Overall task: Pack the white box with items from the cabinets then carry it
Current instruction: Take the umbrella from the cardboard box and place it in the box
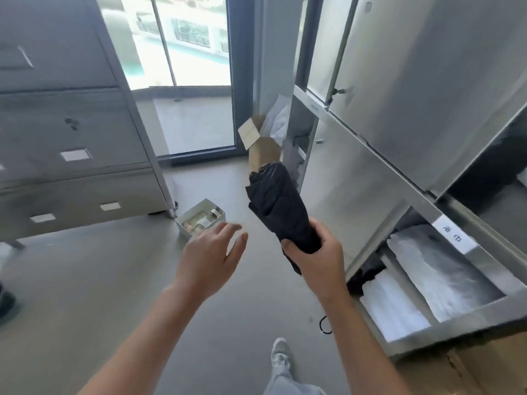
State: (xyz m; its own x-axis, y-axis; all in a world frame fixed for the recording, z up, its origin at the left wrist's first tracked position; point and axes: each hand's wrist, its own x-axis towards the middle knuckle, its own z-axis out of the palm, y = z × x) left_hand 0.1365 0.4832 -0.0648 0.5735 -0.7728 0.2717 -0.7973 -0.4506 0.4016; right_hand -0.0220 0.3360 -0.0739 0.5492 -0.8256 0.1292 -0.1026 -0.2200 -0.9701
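Black folded umbrella [281,206] fills the middle of the frame, gripped near its lower end by the right hand [312,256], whose fingers wrap around it and hide the handle; the canopy points up and away, covering part of a brown carton [263,151] behind it. Left hand [212,256] hangs left of centre, fingers spread and holding nothing, apart from the umbrella. Just above its fingertips the white box [199,219] sits on the grey floor [85,295] at the foot of the left cabinet [71,138]; small items lie inside, too blurred to name. At the right edge the other cabinet [399,124] is cut off; its lower compartment stands open, showing white sheets [439,275] and a dark shape that cannot be made out. One shoe [281,354] shows at the bottom
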